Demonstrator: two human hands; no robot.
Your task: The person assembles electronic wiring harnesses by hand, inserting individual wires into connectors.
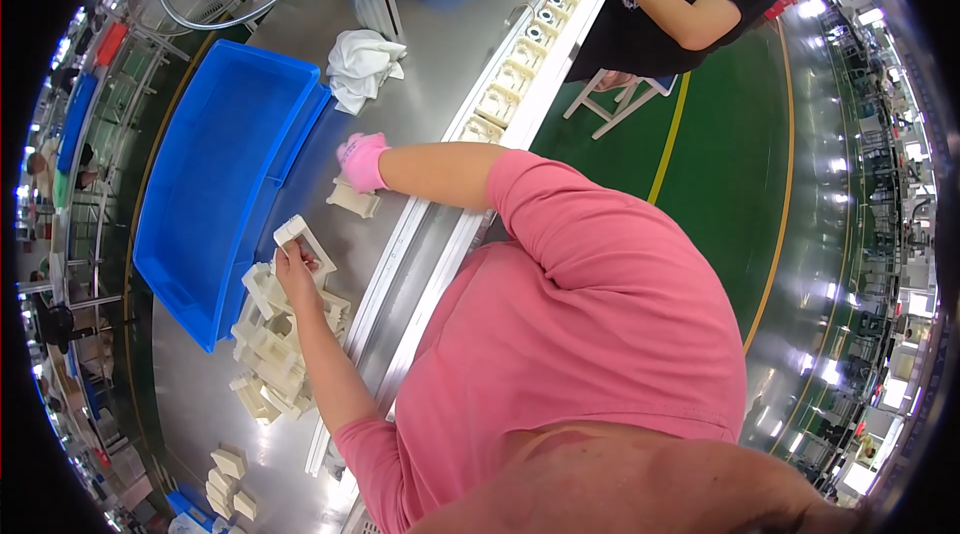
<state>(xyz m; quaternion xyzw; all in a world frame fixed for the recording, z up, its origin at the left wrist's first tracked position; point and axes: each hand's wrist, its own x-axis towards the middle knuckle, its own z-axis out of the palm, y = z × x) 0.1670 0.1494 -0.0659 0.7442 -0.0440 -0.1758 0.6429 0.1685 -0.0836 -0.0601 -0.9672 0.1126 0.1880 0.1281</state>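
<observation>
My bare left hand (pixel 293 271) grips a cream plastic frame (pixel 318 252) by its side, its open middle showing. The frame is held at the upper end of a heap of similar cream plastic housings (pixel 270 349) on the metal table. In a pink glove, my right hand (pixel 363 162) is farther up the table with its fingers curled; what lies inside them is hidden. A single cream plastic housing (pixel 353 198) is right beside the glove, partly covered by it; I cannot tell whether they touch.
A blue bin (pixel 205 194) stands left of my hands, with a white cloth (pixel 362 69) past it. Along the conveyor rail (pixel 440 159) runs a row of cream housings (pixel 505 94). A person (pixel 690 4) works at the far end. More cream parts (pixel 228 479) sit at lower left.
</observation>
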